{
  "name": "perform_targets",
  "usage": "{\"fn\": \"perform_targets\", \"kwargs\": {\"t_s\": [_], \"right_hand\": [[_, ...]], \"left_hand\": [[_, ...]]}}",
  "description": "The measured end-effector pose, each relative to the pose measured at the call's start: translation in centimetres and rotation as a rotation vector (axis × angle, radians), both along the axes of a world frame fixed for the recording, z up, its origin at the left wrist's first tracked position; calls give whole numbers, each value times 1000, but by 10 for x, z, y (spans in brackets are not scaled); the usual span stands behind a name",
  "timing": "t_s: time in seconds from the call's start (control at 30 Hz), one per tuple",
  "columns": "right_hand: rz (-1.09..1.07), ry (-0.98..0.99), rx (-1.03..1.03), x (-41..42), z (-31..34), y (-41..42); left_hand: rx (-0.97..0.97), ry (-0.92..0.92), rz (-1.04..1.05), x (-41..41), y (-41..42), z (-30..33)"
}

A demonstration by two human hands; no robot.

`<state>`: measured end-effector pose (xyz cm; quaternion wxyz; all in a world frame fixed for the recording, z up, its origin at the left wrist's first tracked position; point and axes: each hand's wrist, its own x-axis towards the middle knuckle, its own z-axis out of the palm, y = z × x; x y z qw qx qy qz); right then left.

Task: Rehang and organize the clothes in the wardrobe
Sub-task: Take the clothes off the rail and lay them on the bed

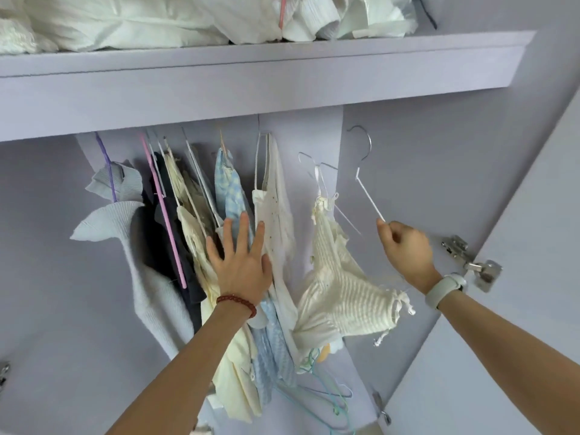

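**K:** Lilac wardrobe interior, door swung open on the right, shelf (251, 62) overhead stuffed with white bedding or fabric. Rail itself is hidden under the shelf lip.

**M:** Which step is running?

**K:** Looks like clearing rail space while bringing a hanger in. Left hand (241, 262) is lying flat, fingers straight and spread, pressing against the bunched hanging clothes (201, 233), pushing them leftward. It's gripping nothing.

**M:** And the other one?

**K:** Right hand (405, 246) is pinching the lower end of an empty white wire hanger (365, 180), fingers curled round the tip. Its hook is pointing up, near the rail but I can't tell if it's catching on anything.

**M:** What's between the hands?

**K:** Cream ribbed top (342, 290) hanging by its straps on a thin wire hanger, crooked and sagging to one side. Left of it: white dotted dress, blue checked piece, cream items, dark garment on a pink hanger, pale blue knit at the far left.

**M:** Next move?

**K:** My guess: hold the pack left, lift the hook over the rail into the gap, or load it first. The thin wire is going to swing, so it needs a steady pinch. Spare hangers (326, 394) are lying in a heap on the wardrobe floor.

**M:** Any labels or print?

**K:** None readable. Wristband on the right wrist is showing no visible text.
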<state>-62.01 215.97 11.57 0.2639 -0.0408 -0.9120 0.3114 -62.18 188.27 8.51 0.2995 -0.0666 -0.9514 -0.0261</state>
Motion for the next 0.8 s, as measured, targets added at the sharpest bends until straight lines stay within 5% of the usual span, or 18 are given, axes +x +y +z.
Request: {"fn": "perform_targets", "kwargs": {"t_s": [0.23,0.43,0.6,0.67,0.8], "right_hand": [[-97,126,1,110,-4,59],[-306,283,68,219,30,84],[-494,392,10,315,55,103],[-590,432,-30,356,63,117],[-776,430,7,436,59,139]], "left_hand": [[195,8,-329,44,43,-18],[590,-442,-632,88,95,-40],[457,-802,-708,111,138,-77],[549,-934,-794,133,159,-80],[526,-935,-991,183,194,-80]]}}
